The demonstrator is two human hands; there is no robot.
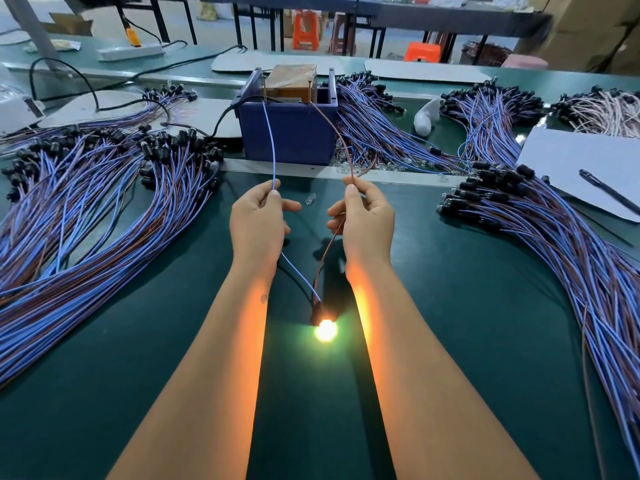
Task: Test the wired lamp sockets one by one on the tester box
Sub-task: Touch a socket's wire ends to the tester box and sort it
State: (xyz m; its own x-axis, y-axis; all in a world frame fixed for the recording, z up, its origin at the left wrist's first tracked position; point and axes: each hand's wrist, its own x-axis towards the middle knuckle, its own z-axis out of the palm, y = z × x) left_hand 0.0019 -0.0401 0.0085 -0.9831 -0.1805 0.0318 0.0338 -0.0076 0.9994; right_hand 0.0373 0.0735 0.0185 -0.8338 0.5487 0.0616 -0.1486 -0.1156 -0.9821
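Observation:
A blue tester box with a brown block inside stands at the middle back of the green mat. My left hand pinches the blue wire of one lamp socket, whose end reaches up to a post on the box. My right hand pinches the brown wire, which runs to the box's right post. Both wires trail back between my forearms to the black socket, lying on the mat with its bulb glowing bright.
Big heaps of wired sockets lie left, right and behind the box. White paper with a black pen sits at the right. A small loose bulb lies between my hands. Black cables and a power strip are at the back left.

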